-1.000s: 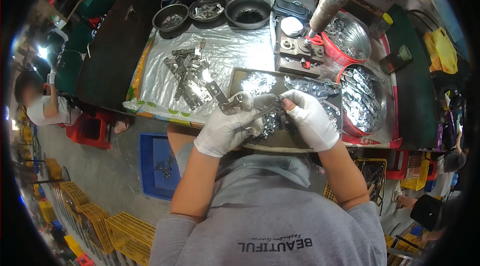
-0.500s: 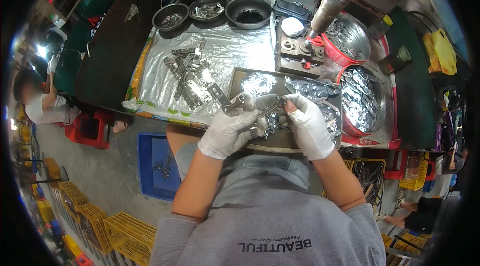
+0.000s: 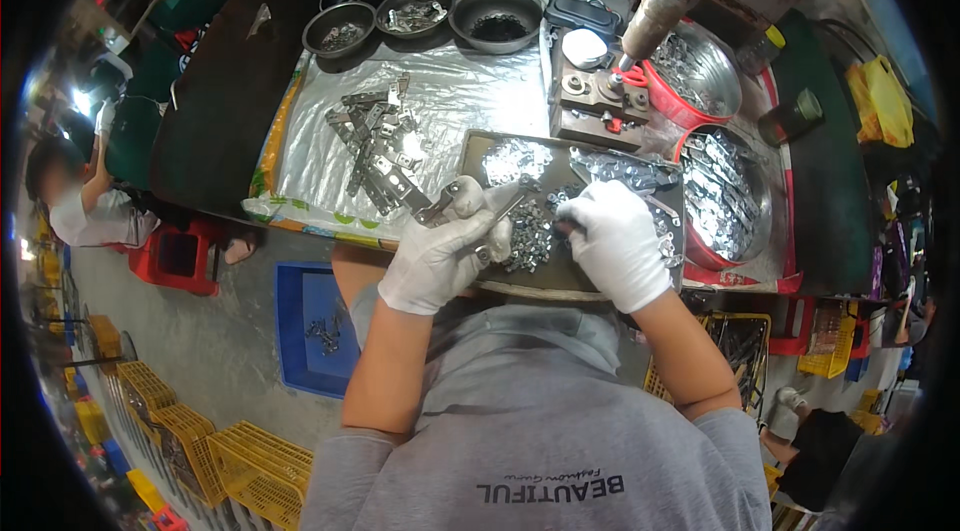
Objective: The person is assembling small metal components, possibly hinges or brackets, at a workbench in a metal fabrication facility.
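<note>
My left hand (image 3: pixel 438 259), in a white glove, is closed around slim metal parts over the front left of a shallow tray. One narrow channel-shaped metal part (image 3: pixel 514 197) sticks out from its fingertips toward the right. My right hand (image 3: pixel 622 249), also gloved, reaches down over the right half of the tray (image 3: pixel 540 284). Its fingers are bent together, and the back of the hand hides whatever they may hold. Between the hands lies a pile of small metal pieces (image 3: pixel 530 243). Shiny small parts (image 3: pixel 515 161) and longer metal pieces (image 3: pixel 622 171) fill the tray's far side.
Flat metal plates (image 3: pixel 375 146) lie heaped on silver sheeting at the left. Dark bowls (image 3: pixel 497 23) stand behind. A press (image 3: pixel 655 16) rises over a metal fixture (image 3: pixel 600 121). Red-rimmed tubs (image 3: pixel 720 196) hold parts at right. A blue bin (image 3: pixel 305 331) sits below; another person (image 3: pixel 95 191) is far left.
My hands, close together at the metal part before, have parted. The right has let go and shifted over the tray's pieces; the left has drawn slightly left, still gripping the part.
</note>
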### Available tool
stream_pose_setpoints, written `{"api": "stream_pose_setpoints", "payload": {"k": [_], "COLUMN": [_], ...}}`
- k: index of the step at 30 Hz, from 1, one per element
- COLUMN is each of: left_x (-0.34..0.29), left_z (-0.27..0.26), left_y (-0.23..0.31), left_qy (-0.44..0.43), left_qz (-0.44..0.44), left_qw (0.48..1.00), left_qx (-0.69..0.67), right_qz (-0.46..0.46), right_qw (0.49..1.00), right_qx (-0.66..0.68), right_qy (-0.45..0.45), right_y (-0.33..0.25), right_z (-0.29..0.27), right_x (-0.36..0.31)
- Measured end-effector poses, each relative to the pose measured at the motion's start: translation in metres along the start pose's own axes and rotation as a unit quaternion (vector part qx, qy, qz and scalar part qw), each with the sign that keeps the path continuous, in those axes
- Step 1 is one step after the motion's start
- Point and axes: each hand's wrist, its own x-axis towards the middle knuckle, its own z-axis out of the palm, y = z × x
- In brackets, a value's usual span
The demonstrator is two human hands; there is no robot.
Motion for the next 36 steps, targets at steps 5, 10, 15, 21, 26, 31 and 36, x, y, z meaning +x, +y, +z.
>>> {"api": "stream_pose_setpoints", "payload": {"k": [5, 10, 15, 21, 26, 31, 36], "left_x": [0.000, 0.000, 0.002, 0.002, 0.003, 0.003, 0.006], "left_z": [0.000, -0.002, -0.001, 0.000, -0.007, -0.006, -0.003], "left_y": [0.000, -0.002, -0.005, -0.006, -0.008, -0.010, -0.012], "left_qy": [-0.015, -0.009, 0.007, 0.011, -0.006, 0.000, 0.000], "left_qz": [0.000, -0.001, -0.004, -0.011, -0.011, -0.016, -0.025], "left_qw": [1.000, 1.000, 1.000, 1.000, 1.000, 1.000, 1.000], "left_qx": [-0.009, -0.006, -0.004, 0.022, -0.009, 0.004, 0.007], "right_qz": [0.003, 0.010, 0.026, 0.008, 0.019, 0.082, 0.152], "right_qw": [0.993, 0.994, 0.997, 0.994, 0.997, 0.994, 0.982], "right_qx": [-0.078, -0.081, -0.036, -0.065, -0.016, 0.052, 0.101], "right_qy": [-0.094, -0.073, -0.068, -0.091, -0.067, -0.053, -0.047], "right_y": [-0.002, -0.001, 0.002, 0.003, 0.002, 0.014, 0.013], "right_z": [0.012, 0.015, 0.008, 0.021, 0.010, -0.003, -0.016], "right_x": [0.000, -0.003, 0.000, -0.002, -0.003, -0.009, -0.008]}}
